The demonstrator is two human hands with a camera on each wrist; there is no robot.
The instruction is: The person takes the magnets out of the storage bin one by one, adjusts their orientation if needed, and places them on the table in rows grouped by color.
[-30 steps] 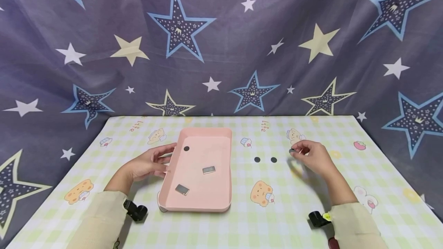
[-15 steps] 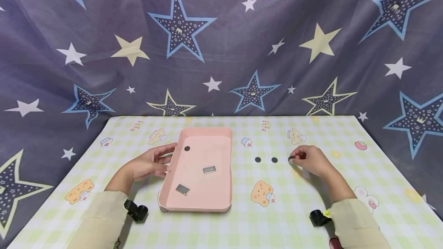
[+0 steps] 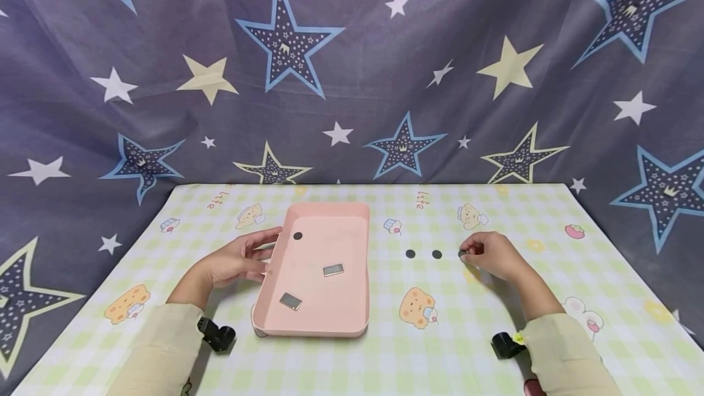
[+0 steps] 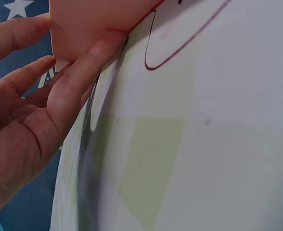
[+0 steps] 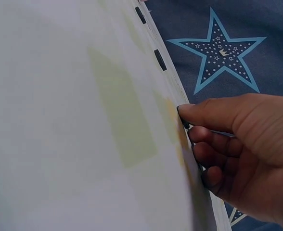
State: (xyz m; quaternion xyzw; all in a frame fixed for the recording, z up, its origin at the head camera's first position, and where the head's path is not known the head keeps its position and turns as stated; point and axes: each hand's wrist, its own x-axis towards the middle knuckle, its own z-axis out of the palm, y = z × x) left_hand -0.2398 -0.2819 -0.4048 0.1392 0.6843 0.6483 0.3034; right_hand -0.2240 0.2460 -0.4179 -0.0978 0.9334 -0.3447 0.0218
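Observation:
A pink tray [image 3: 312, 316] lies on the table left of centre. In it are one black disc [image 3: 297, 236] and two small silver rectangular pieces, one nearer the middle [image 3: 332, 270] and one lower left [image 3: 291, 301]. My left hand [image 3: 242, 258] rests its fingertips and thumb against the outside of the tray's left wall, fingers loosely extended. On the right, my right hand [image 3: 495, 255] pinches another black disc [image 3: 462, 253] between thumb and index finger at the cloth, its other fingers curled in the right wrist view. Left of it, two black discs [image 3: 410, 254] lie in a row.
A green and white checked cloth [image 3: 352, 365] with cartoon prints covers the table. Behind its far edge hangs a dark star-patterned curtain [image 3: 352, 78]. Black wrist devices [image 3: 218, 336] sit at both sleeves.
My right hand has come down toward me with the black disc, bringing it level with the other two on the cloth. The left hand and tray stay in place.

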